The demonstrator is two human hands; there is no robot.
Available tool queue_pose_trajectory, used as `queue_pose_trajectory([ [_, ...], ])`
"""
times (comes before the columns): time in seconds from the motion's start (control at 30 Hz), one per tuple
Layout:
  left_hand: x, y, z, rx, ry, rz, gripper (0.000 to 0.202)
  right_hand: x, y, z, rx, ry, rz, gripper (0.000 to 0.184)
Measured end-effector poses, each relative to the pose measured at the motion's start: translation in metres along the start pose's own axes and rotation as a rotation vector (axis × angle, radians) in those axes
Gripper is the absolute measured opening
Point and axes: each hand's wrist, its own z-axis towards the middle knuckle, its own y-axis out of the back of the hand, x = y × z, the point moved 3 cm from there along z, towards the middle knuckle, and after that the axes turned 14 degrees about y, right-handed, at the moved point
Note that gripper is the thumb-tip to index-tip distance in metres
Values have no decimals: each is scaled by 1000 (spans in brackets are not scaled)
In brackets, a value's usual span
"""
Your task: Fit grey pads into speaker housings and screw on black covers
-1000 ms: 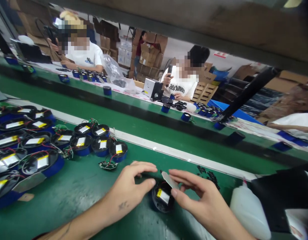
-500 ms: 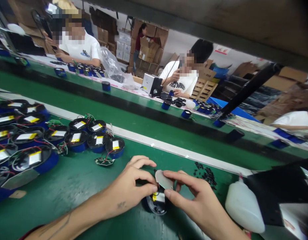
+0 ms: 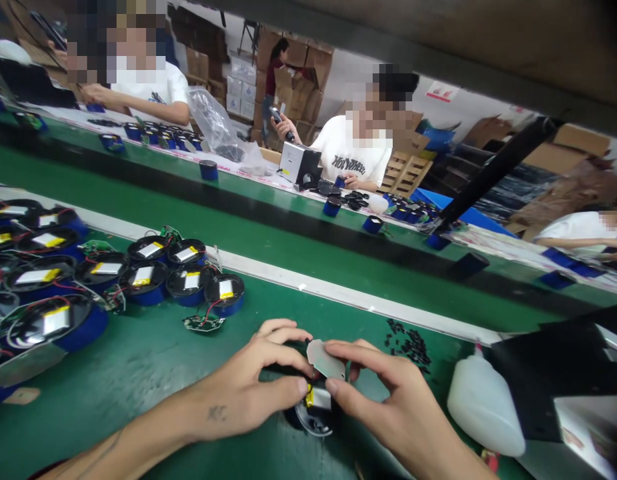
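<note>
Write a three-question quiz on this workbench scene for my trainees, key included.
1. True or false: the white bottle sits to the right of the right hand.
2. What do the right hand's fingers pinch? A) a flat grey piece B) a screwdriver C) a red cable
3. Fill in: the battery in the black housing gripped by the left hand has a ___ end.
Key: 1 true; 2 A; 3 yellow.
</note>
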Motion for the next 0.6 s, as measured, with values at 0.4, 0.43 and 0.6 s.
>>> queue_pose_trajectory([
  [0.4,-3,2,4,59,59,110,16,-1,0,-2,-36,-83,28,30],
  [0.43,-3,2,5,48,57,109,17,-1,0,-2,-36,-98,38,30],
  [0.6,-2,-3,9,-76,-11,147,18,0,-1,-2,-39,-139,137,30],
])
